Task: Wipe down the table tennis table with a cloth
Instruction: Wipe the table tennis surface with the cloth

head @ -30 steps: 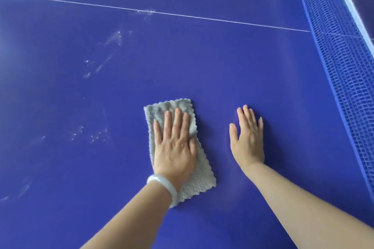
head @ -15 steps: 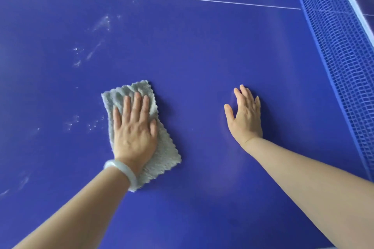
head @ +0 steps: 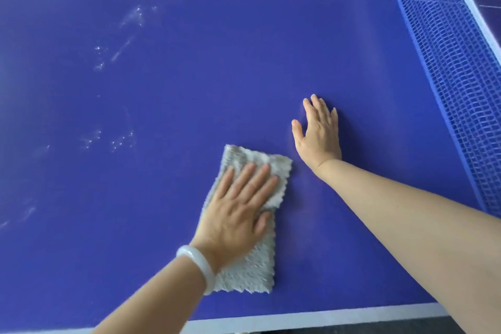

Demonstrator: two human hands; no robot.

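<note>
Blue worktop (head: 244, 68) had a net (head: 447, 76) along its right side. Grey cloth (head: 249, 271) lay by the near edge; we pressed our left hand (head: 238, 214) flat on it, fingers straight. Our right hand (head: 320, 135) lay flat just beside it, holding nothing.

Blue table (head: 244, 62); grey cloth (head: 244, 271) lying flat; white smudges (head: 122, 141)
</note>
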